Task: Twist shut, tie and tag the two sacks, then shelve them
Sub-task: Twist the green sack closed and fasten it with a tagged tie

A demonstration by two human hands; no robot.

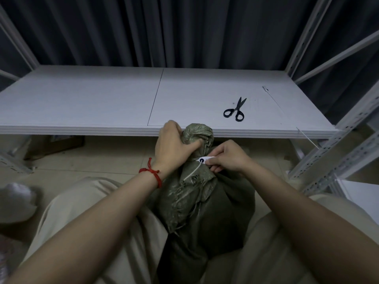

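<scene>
An olive-green sack [205, 201] stands between my knees, in front of the white shelf board [92, 99]. Its top is twisted into a bunched neck [198, 131]. My left hand [172, 146] grips that neck, fingers wrapped around it. My right hand [229, 156] pinches a small white tag [206, 159] with a dark eyelet, held against the neck. A white string [191, 173] runs down from the tag's hole over the sack. Only one sack is in view.
Black scissors [234, 110] lie on the right half of the shelf board. A long white string [287, 115] trails across the board's right side and over its edge. Grey metal shelf uprights [336, 154] stand at right. Cardboard [55, 144] sits under the shelf at left.
</scene>
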